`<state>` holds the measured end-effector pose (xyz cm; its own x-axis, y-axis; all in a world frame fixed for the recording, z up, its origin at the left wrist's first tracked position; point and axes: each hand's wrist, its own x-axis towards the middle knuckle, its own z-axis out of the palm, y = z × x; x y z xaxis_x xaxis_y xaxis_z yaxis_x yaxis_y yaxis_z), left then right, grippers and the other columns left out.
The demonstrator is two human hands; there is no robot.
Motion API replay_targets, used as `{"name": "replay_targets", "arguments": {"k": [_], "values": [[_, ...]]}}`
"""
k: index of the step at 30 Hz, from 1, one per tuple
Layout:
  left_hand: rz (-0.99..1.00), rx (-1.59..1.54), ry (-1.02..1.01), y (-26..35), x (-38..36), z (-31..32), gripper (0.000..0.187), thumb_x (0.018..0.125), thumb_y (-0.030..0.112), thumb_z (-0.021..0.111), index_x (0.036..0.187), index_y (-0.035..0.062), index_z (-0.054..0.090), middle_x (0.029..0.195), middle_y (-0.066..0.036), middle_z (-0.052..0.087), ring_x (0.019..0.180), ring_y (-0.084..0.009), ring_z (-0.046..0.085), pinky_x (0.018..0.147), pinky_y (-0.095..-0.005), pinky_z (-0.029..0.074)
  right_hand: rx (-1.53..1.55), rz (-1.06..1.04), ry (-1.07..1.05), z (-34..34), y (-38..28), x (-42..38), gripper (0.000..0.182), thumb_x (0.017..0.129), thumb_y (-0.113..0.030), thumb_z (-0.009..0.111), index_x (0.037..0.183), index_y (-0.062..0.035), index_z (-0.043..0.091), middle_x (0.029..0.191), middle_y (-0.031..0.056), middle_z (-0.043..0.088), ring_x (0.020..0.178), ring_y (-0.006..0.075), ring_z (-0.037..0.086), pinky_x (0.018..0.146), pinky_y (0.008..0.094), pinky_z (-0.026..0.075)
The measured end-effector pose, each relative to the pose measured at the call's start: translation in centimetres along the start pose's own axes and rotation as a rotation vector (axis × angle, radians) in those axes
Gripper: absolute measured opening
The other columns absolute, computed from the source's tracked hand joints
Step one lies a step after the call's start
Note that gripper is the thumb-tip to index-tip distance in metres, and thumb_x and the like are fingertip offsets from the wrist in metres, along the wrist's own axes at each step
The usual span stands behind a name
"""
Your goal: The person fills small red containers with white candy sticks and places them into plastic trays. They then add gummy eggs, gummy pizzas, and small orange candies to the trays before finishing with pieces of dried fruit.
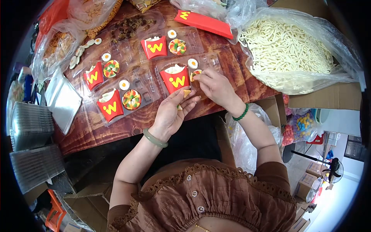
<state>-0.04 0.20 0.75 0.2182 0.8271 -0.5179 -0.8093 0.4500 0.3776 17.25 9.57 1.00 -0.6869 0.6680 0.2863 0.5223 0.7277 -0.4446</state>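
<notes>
My right hand [212, 87] pinches a toy pizza slice [195, 73] over the clear plastic tray [210, 62] nearest me. In that tray lie a red fries box [176, 79] with a yellow W and a toy fried egg [193, 63]. My left hand [172, 110] is half curled, palm up, just in front of the box, with small toy pizza slices [187, 93] held in its fingers. More trays to the left and behind hold red boxes, eggs and round pizzas, such as the pizza [131, 99] at front left.
At right, a clear bag [286, 54] of pale toy fries lies open on a carton. A flat red box [203, 24] is at the back. Loose toy eggs [79, 51] and bags of orange pieces [62, 42] lie at left, beside stacked clear trays [31, 125].
</notes>
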Motion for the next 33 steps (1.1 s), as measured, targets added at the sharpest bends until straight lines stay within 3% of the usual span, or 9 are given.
{"name": "replay_targets", "arguments": {"k": [6, 9, 11, 16, 20, 22, 24, 27, 33], "values": [[-0.015, -0.005, 0.0, 0.3, -0.1, 0.3, 0.03, 0.1, 0.018, 0.037, 0.116, -0.0033, 0.051, 0.112, -0.013, 0.059, 0.106, -0.0257, 0.059, 0.089, -0.0326, 0.049, 0.029, -0.006, 0.018, 0.0, 0.2, 0.0, 0.023, 0.079, -0.001, 0.06, 0.102, -0.0063, 0.061, 0.087, 0.011, 0.056, 0.08, 0.0291, 0.06, 0.066, 0.0345, 0.049], [-0.031, -0.024, -0.021, 0.4, -0.1, 0.3, 0.03, 0.1, 0.018, 0.036, 0.117, -0.0024, 0.051, 0.112, -0.012, 0.059, 0.104, -0.0232, 0.059, 0.089, -0.0317, 0.049, 0.191, 0.034, 0.143, -0.6, -0.3, 0.4, 0.017, 0.081, -0.004, 0.063, 0.099, -0.0044, 0.062, 0.085, 0.0086, 0.057, 0.073, 0.0199, 0.058, 0.062, 0.029, 0.047], [-0.024, -0.024, -0.066, 0.4, 0.1, 0.2, 0.03, 0.1, 0.018, 0.037, 0.117, -0.0017, 0.051, 0.112, -0.012, 0.059, 0.102, -0.0217, 0.059, 0.088, -0.0311, 0.05, 0.43, 0.248, -0.058, -1.6, -1.3, 0.2, 0.013, 0.082, -0.008, 0.067, 0.094, -0.0029, 0.063, 0.085, 0.0043, 0.057, 0.068, 0.0087, 0.052, 0.058, 0.0227, 0.042], [-0.004, -0.014, -0.127, -0.2, 0.5, 0.6, 0.029, 0.1, 0.018, 0.038, 0.12, -0.0001, 0.049, 0.109, -0.01, 0.06, 0.095, -0.0177, 0.061, 0.086, -0.0295, 0.051, 0.563, 0.212, -0.097, -2.0, -2.8, 0.3, 0.013, 0.082, -0.01, 0.069, 0.091, -0.0027, 0.064, 0.083, -0.0012, 0.057, 0.063, 0.0028, 0.046, 0.054, 0.0191, 0.037], [0.022, 0.031, -0.111, 0.1, -0.1, 0.7, 0.029, 0.099, 0.015, 0.04, 0.122, -0.0007, 0.048, 0.111, -0.012, 0.06, 0.099, -0.0218, 0.061, 0.085, -0.0303, 0.051, 0.69, 0.48, -0.043, -2.4, -1.7, -0.1, 0.005, 0.085, -0.005, 0.063, 0.089, -0.0052, 0.064, 0.079, -0.0042, 0.058, 0.064, -0.0013, 0.046, 0.054, 0.0168, 0.038], [0.017, 0.035, -0.094, 0.3, -0.4, 0.5, 0.029, 0.099, 0.014, 0.041, 0.123, -0.0009, 0.047, 0.112, -0.013, 0.059, 0.101, -0.0235, 0.061, 0.085, -0.0306, 0.051, 0.601, 0.468, -0.025, -3.0, -1.4, 0.2, 0.009, 0.083, -0.001, 0.062, 0.091, -0.0044, 0.063, 0.081, -0.0018, 0.059, 0.067, 0.0014, 0.051, 0.056, 0.0182, 0.041], [0.022, 0.009, -0.065, 0.2, -0.3, 0.2, 0.03, 0.099, 0.014, 0.041, 0.124, -0.0015, 0.046, 0.114, -0.014, 0.059, 0.105, -0.0264, 0.06, 0.086, -0.0314, 0.051, 0.24, 0.052, 0.048, -3.0, -0.9, 0.3, 0.013, 0.08, 0.001, 0.061, 0.092, -0.0035, 0.063, 0.082, 0.0014, 0.06, 0.068, 0.0067, 0.055, 0.058, 0.0204, 0.044], [0.028, -0.018, -0.062, -0.1, 0.1, -0.3, 0.03, 0.098, 0.013, 0.042, 0.124, -0.002, 0.046, 0.114, -0.015, 0.059, 0.104, -0.0267, 0.06, 0.087, -0.0319, 0.051, 0.189, -0.166, 0.019, -1.7, 0.7, 0.5, 0.014, 0.078, 0.001, 0.061, 0.091, -0.0029, 0.063, 0.082, 0.004, 0.061, 0.07, 0.0118, 0.057, 0.058, 0.0234, 0.045], [0.036, -0.034, -0.054, -0.1, 0.0, -0.1, 0.03, 0.097, 0.012, 0.043, 0.124, -0.0025, 0.046, 0.112, -0.016, 0.059, 0.103, -0.0269, 0.06, 0.087, -0.0321, 0.051, 0.367, 0.193, -0.109, -1.3, 0.4, 0.0, 0.013, 0.079, 0.0, 0.06, 0.091, -0.0031, 0.063, 0.084, 0.0047, 0.061, 0.069, 0.0112, 0.057, 0.06, 0.0247, 0.046]]}}
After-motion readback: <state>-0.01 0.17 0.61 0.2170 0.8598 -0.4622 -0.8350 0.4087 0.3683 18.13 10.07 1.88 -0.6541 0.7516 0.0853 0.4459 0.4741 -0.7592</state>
